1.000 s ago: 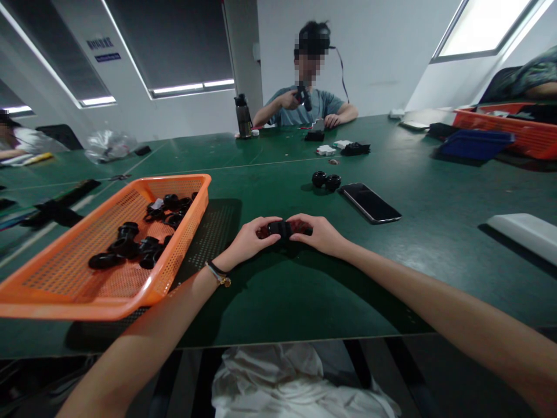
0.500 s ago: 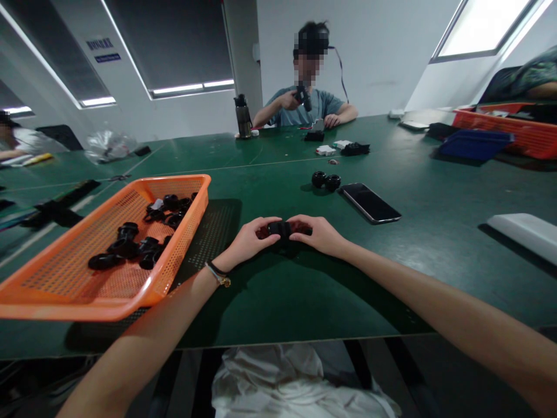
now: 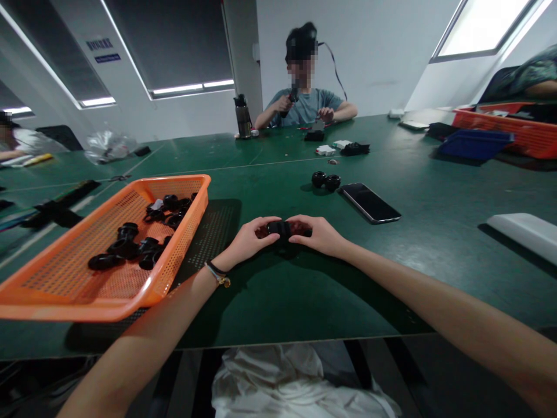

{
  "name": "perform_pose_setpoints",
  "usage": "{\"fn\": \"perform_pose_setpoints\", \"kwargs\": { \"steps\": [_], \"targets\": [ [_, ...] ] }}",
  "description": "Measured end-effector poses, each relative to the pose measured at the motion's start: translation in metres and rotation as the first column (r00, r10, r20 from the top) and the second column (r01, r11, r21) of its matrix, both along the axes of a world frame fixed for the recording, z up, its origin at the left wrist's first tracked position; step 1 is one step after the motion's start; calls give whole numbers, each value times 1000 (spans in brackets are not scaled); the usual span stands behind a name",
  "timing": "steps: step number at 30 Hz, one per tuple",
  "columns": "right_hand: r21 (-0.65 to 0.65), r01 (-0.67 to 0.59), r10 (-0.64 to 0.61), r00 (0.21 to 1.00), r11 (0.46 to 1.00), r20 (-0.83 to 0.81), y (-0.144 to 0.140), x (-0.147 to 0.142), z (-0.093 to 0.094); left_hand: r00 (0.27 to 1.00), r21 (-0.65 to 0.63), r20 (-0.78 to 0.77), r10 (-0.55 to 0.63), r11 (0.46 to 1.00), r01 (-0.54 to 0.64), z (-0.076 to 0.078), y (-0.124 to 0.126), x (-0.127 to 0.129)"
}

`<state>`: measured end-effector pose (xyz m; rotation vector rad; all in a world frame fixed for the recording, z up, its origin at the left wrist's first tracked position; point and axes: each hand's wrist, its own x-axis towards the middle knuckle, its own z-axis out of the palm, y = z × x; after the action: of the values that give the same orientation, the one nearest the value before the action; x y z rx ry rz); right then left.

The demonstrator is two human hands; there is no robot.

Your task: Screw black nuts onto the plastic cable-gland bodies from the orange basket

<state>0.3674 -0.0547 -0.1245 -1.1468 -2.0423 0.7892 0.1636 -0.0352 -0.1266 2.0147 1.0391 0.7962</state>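
Both forearms reach forward and converge; left hand [image 3: 249, 239] and right hand [image 3: 319, 234] curl fingertips toward each other, pinching, knuckles up.

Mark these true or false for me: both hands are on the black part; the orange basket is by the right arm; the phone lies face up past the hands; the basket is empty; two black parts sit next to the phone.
1. Both hands, left hand and right hand, grip the black part between them. True.
2. The orange basket is by the right arm. False: it sits to the left, beside the left arm.
3. The phone lies flat, screen up, beyond the hands. True.
4. The basket is empty. False: it holds a heap of black rings.
5. Two black parts sit just left of the phone. True.
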Motion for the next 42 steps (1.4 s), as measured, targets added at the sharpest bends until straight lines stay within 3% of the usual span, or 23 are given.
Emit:
{"fn": "perform_pose_setpoints", "kwargs": {
  "steps": [9, 42],
  "targets": [
    [-15, -13, 12, 998, 1000, -64, 1, -1, -2, 999, -19, 37, -11, 1000, 11, -2, 1, 0],
    [32, 48, -51, 995, 998, 88, 2, 0, 0, 1000, 15, -11, 2, 1000, -2, 0, -1, 1]
  ]
}}
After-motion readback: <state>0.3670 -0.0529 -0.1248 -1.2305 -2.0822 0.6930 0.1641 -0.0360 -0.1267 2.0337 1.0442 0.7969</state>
